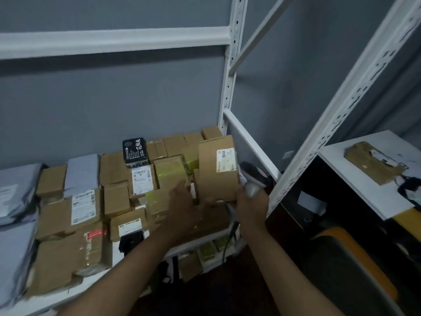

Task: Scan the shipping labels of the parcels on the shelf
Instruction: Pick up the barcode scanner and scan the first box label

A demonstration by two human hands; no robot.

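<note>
A white shelf (200, 242) is packed with brown cardboard parcels and grey mailer bags. One brown parcel (211, 179) stands upright at the shelf's right end, and its white shipping label (225, 160) faces me. My left hand (184, 208) grips this parcel at its lower left edge, with the thumb under it. My right hand (250, 207) is closed around the grey handle of a barcode scanner (252, 179). The scanner sits just right of the parcel, and its dark head is partly hidden behind the parcel's edge.
A black box with white lettering (134, 149) sits on top of the pile. Labelled parcels (83, 206) and grey mailer bags (13, 195) lie to the left. White slotted shelf posts (227, 92) rise close by. A second shelf on the right (355, 169) bears a taped parcel (373, 163).
</note>
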